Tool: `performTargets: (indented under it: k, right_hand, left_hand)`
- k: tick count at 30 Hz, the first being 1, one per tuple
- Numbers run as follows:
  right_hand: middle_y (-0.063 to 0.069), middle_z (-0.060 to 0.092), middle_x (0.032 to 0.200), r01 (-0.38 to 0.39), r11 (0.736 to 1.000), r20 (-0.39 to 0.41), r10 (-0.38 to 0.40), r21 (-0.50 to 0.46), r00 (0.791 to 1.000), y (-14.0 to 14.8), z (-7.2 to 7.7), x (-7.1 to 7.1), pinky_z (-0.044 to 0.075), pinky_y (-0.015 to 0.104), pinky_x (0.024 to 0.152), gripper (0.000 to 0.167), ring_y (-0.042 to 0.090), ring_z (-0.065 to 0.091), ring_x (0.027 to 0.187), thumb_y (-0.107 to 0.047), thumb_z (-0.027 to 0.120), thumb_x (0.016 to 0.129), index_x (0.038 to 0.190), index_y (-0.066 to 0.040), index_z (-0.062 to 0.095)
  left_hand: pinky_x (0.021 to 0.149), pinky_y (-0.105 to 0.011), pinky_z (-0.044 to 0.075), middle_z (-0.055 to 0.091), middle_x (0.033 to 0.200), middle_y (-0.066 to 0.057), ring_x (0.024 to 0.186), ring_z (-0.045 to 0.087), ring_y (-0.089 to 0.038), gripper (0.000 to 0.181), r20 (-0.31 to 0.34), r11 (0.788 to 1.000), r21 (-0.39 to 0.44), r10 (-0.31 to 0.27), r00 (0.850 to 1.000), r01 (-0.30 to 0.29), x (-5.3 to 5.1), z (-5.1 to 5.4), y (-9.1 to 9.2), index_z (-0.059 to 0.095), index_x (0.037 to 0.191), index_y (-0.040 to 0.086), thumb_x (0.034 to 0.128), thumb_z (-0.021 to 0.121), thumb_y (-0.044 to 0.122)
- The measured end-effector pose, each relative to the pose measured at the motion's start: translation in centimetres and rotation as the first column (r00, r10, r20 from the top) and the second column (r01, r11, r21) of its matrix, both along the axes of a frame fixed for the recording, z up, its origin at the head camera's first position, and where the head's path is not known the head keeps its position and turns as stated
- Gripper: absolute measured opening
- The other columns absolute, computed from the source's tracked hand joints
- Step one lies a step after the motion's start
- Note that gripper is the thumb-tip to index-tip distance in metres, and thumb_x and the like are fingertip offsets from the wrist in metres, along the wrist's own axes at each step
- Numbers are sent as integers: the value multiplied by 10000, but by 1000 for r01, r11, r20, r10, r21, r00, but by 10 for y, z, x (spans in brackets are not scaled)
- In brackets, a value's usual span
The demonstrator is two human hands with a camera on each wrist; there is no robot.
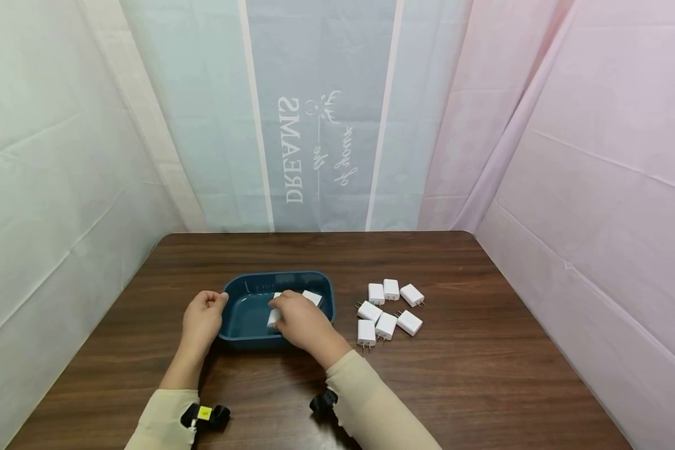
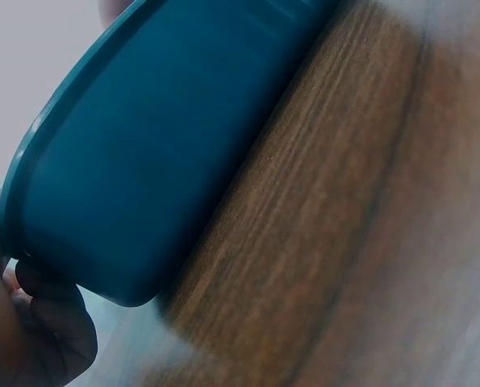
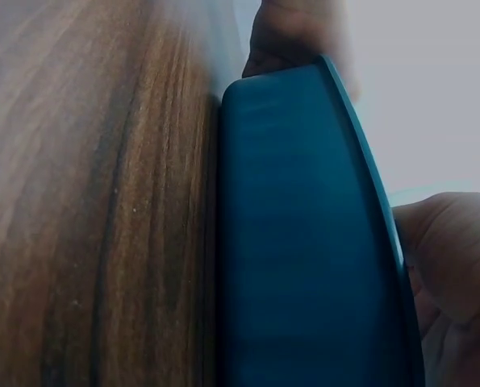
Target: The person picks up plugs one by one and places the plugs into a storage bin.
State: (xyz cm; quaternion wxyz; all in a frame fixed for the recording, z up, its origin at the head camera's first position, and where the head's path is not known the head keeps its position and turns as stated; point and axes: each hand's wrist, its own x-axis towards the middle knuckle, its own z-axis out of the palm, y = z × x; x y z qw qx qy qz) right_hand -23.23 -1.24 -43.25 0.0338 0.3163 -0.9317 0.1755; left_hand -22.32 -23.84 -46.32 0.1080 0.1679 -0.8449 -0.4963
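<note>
A dark teal plastic basin [image 1: 247, 342] stands on the table, left of centre. At its left end my left hand [image 1: 201, 319] pinches the rim between thumb and fingers; the left wrist view shows those fingers [image 2: 58, 322] under the lip. My right hand [image 1: 305, 322] reaches over the front rim into the basin. Its fingertips hold a white plug-in charger [image 1: 272, 319] low inside, partly covered by the hand. Another white charger [image 1: 312, 297] lies in the basin behind the hand. In the right wrist view the basin wall [image 3: 304, 234] hides the right fingertips.
Several white chargers [image 1: 385, 325] with metal prongs lie loosely grouped on the brown wooden table [image 1: 484, 350], right of the basin. Fabric curtains [image 1: 326, 206] with printed lettering hang behind the table, and pale cloth walls [image 1: 596, 187] stand at both sides.
</note>
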Motion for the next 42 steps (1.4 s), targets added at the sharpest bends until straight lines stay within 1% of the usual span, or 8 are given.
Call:
performTargets:
  k: [8,14,21,25,30,32,37,42]
  right_hand:
    - [17,650,1303,-1,1000,53,0,16,999,-1,2,-2,542,277,936,397,146,642,1149,-181,745,954,1342,-146,670]
    - [20,647,1302,-3,999,64,0,38,998,-1,2,-4,548,273,914,392,146,642,1134,-183,750,950,1334,-153,676]
    - [27,650,1300,20,998,87,-25,60,996,0,3,-5,551,278,901,382,143,648,1102,-186,753,946,1322,-166,685]
    - [38,651,1293,31,998,124,-38,57,992,0,4,-6,551,280,903,382,141,648,1092,-174,751,944,1320,-163,688]
    - [33,652,1308,49,997,158,-57,53,986,1,3,-8,535,305,960,385,137,630,1117,-170,741,949,1330,-169,685]
    - [33,654,1308,54,997,162,-61,48,985,1,3,-8,531,311,971,382,138,627,1118,-165,742,947,1326,-167,688]
    - [32,662,1301,46,998,171,-52,40,984,2,4,-8,539,305,947,383,144,633,1125,-140,737,944,1324,-159,691]
    - [20,667,1301,47,998,178,-53,38,983,1,5,-9,538,310,956,378,151,632,1159,-124,726,947,1322,-159,695]
  left_hand:
    - [639,-314,416,515,854,-59,779,502,-209,367,8,1000,7,-4,1000,4,0,0,0,582,1143,8,1080,509,362]
    - [634,-314,418,513,854,-60,778,501,-208,367,10,1000,19,-10,1000,9,0,-1,-1,580,1146,7,1080,510,361]
    - [627,-311,422,515,856,-64,771,502,-206,356,4,1000,29,-5,1000,5,0,-1,0,582,1146,9,1081,512,351]
    - [625,-307,419,509,852,-61,770,500,-209,357,2,999,32,-7,1000,7,0,-2,0,580,1152,7,1081,510,350]
    - [618,-305,410,500,837,-52,768,494,-205,369,0,999,39,-10,1000,10,0,-2,0,577,1153,2,1080,514,358]
    - [615,-305,409,497,832,-50,766,493,-206,372,-1,999,40,-11,1000,11,0,-2,0,577,1151,4,1079,514,364]
    - [632,-310,413,508,841,-56,784,497,-213,365,-6,999,31,-10,1000,10,0,-2,0,584,1146,5,1079,516,357]
    - [651,-313,423,521,872,-61,805,506,-212,378,6,999,37,-12,1000,11,0,-1,-1,583,1156,11,1078,511,374]
